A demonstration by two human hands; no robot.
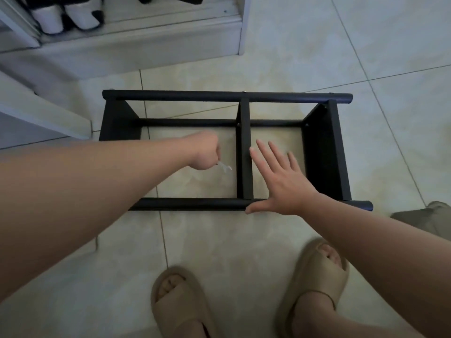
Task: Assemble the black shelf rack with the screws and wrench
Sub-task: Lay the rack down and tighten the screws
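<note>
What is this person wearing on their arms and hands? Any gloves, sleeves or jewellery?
Nothing that shows. The left forearm and right forearm are bare to the picture's edge: no sleeves, watch or bracelet. The left hand and right hand are ungloved; no ring shows on the right.

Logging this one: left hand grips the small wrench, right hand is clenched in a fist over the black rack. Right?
Not quite. The head view shows the right hand open with fingers spread, not a fist. The left hand does grip the wrench over the rack.

Wrench handle hidden inside left hand (tip blurred); shoes cropped.
</note>
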